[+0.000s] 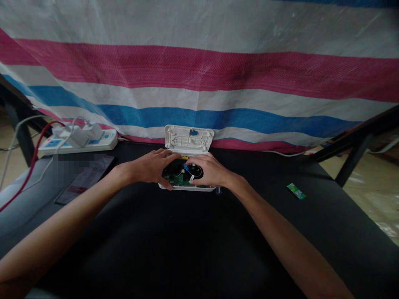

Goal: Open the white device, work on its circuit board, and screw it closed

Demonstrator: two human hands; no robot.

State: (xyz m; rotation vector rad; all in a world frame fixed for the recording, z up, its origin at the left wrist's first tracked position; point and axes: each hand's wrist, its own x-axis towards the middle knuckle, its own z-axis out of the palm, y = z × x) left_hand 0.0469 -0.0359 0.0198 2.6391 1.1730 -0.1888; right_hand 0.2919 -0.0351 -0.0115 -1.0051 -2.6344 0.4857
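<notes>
Centrally on the black table [199,249] lay a small white plastic box [187,187], long axis left-right, hinged lid [188,138] tilted up toward the striped tarp [199,66], while the left hand [154,165] and right hand [207,170] rested curled fingers on its exposed green board, gripping nothing clearly.

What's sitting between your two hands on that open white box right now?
In the head view, between the left hand and right hand lies the open white box's black interior, with a green circuit board and a blue connector.
</notes>
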